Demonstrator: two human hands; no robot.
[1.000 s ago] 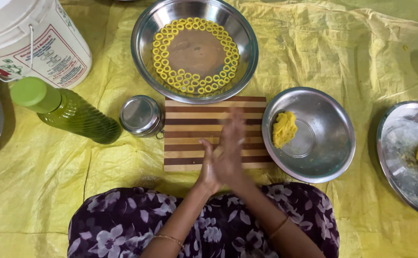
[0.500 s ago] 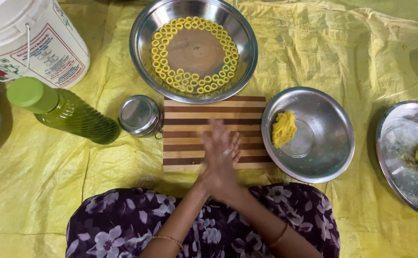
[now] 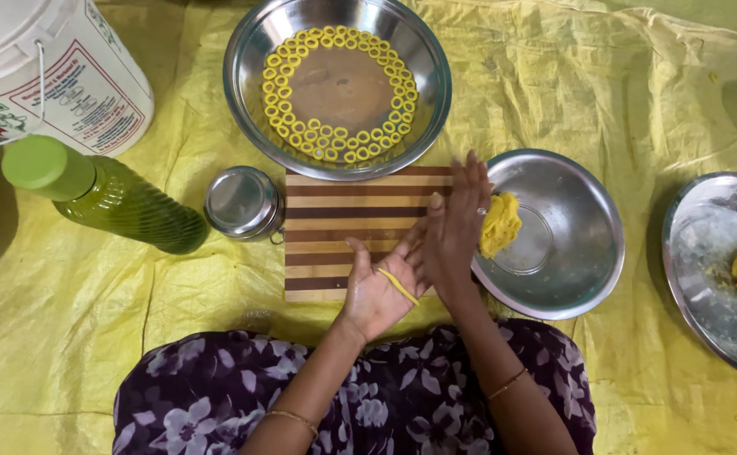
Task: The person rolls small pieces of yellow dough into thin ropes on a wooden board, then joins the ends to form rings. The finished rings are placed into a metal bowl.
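Yellow sheet (image 3: 604, 93), striped board (image 3: 343, 227), left hand (image 3: 378, 291) spread under thin dough strand (image 3: 398, 286), right hand (image 3: 457, 236) flat against it.

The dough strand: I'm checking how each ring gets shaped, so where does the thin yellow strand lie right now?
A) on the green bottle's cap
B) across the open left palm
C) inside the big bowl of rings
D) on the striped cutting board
B: the thin yellow dough strand lies across the upturned palm of the left hand, with the right hand edge-on beside it, above the striped cutting board.
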